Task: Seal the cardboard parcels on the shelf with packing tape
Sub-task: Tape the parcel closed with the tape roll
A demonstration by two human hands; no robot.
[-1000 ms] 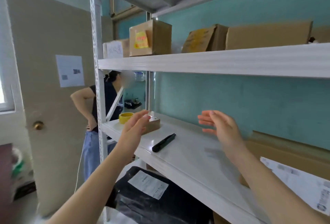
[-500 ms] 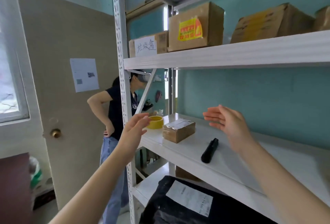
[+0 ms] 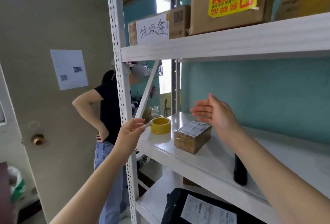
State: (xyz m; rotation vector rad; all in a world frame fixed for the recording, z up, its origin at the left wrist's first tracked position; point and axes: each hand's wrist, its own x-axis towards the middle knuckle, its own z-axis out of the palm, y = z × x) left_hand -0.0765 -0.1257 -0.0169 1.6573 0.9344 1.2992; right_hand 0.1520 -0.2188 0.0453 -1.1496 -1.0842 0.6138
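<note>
Head view: both hands are empty, fingers loose and apart. The left hand (image 3: 131, 134) is just beside the tape roll (image 3: 160, 125), and the right hand (image 3: 214, 115) hovers over the small parcel (image 3: 192, 137) on the shelf (image 3: 205, 163). Taping looks not yet begun.

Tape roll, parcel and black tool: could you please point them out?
Tape roll (image 3: 160, 130), head view, yellow outer side.
Parcel (image 3: 184, 142), head view, front cardboard face.
Black tool (image 3: 240, 173), head view, lower body.

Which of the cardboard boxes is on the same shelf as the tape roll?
The small box with the white label on top, just beside the yellow tape roll; the larger ones stand one shelf higher.
</note>
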